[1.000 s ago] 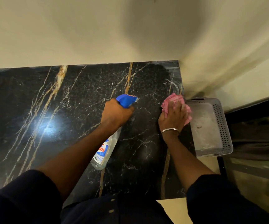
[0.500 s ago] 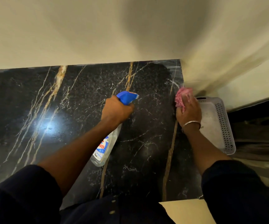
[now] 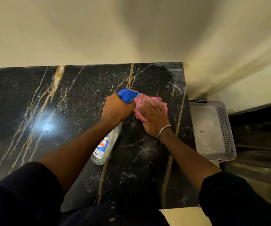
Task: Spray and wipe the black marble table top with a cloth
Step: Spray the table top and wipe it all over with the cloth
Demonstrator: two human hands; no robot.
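Observation:
The black marble table top (image 3: 50,128) with gold and white veins fills the lower part of the view. My left hand (image 3: 117,108) grips the neck of a clear spray bottle (image 3: 104,147) with a blue trigger head, held over the table's middle. Just to its right my right hand (image 3: 152,116) presses flat, fingers spread, on a pink cloth (image 3: 149,100) lying on the marble. The cloth touches the bottle's blue nozzle. A metal bangle sits on my right wrist.
A pale perforated plastic basket (image 3: 226,128) stands just off the table's right edge. A cream wall (image 3: 99,30) runs along the table's far side. A bright light reflection shows on the marble at the left.
My right hand has slid the pink cloth left from the table's right edge to beside the spray bottle. My left hand has kept the bottle in nearly the same place.

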